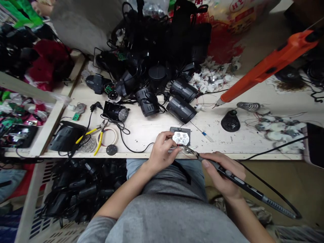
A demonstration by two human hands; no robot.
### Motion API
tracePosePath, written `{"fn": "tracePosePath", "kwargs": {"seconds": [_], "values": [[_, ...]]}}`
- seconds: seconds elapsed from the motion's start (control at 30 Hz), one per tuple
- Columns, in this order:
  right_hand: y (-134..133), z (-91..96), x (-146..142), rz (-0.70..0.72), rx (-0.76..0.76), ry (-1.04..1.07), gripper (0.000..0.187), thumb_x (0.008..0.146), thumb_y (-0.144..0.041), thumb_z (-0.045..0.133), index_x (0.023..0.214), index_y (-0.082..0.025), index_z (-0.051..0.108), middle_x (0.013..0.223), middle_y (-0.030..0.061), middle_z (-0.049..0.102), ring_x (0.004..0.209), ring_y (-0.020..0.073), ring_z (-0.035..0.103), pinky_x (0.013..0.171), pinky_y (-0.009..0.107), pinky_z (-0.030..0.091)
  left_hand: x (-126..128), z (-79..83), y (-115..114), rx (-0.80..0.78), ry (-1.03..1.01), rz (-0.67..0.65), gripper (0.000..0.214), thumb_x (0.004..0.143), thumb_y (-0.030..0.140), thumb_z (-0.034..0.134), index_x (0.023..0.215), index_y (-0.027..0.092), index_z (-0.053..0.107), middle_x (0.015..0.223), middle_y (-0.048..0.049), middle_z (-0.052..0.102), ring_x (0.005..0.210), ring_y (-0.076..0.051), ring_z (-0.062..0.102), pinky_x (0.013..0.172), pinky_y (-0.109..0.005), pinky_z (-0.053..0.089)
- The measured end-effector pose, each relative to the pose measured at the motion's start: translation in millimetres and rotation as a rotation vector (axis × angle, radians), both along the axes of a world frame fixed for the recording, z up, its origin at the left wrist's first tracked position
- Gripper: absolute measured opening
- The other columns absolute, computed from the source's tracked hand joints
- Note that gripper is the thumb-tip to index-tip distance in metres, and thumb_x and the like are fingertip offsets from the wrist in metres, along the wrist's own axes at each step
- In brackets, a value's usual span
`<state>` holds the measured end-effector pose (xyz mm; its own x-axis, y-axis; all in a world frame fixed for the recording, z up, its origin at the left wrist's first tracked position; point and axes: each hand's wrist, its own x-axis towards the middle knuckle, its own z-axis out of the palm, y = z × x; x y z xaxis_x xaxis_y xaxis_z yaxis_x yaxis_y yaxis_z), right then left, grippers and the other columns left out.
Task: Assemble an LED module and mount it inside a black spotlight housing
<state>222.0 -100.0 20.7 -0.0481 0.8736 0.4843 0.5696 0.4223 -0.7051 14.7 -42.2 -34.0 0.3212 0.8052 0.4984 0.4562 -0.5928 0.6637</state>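
My right hand point(224, 170) is wrapped round a soldering iron point(238, 182), whose tip points up and left. That tip meets the lower edge of a small white LED board point(181, 138) with several round lenses. Under the board lies a dark square plate point(187, 129) at the table's front edge. My left hand point(164, 148) is closed at the board's left side, thumb and fingers pinching a thin wire by the iron's tip. The exact joint is partly hidden by the fingers and the tip.
An orange electric screwdriver point(268, 67) hangs at the right. Black cylindrical housings point(181, 109) stand behind the board, near a blue-tipped screwdriver point(204, 133). Yellow-handled pliers point(100, 140) and a tape roll point(115, 135) lie left. White wired parts point(275, 130) lie right.
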Motion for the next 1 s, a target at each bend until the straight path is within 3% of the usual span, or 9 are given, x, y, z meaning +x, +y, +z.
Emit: {"fn": "tracePosePath", "kwargs": {"seconds": [0.47, 1.0], "values": [[0.3, 3.6, 4.3, 0.08, -0.027, -0.008, 0.014, 0.089, -0.012, 0.064, 0.098, -0.022, 0.07, 0.07, -0.0011, 0.066, 0.056, 0.0099, 0.06, 0.05, 0.021, 0.048, 1.4, -0.4, -0.2, -0.022, -0.032, 0.005, 0.009, 0.089, 0.019, 0.071, 0.088, 0.017, 0.062, 0.11, -0.0089, 0.057, 0.097, -0.018, 0.065, 0.081, -0.031, 0.06], [3.2, 5.2, 2.1, 0.088, -0.028, -0.009, 0.015, 0.09, -0.013, 0.064, 0.099, -0.023, 0.069, 0.073, 0.0002, 0.069, 0.059, 0.0117, 0.063, 0.053, 0.023, 0.052, 1.2, 0.0, 1.3, -0.041, -0.041, -0.024, 0.009, 0.088, 0.017, 0.071, 0.085, 0.018, 0.062, 0.111, -0.0088, 0.057, 0.1, -0.019, 0.064, 0.083, -0.034, 0.061]]}}
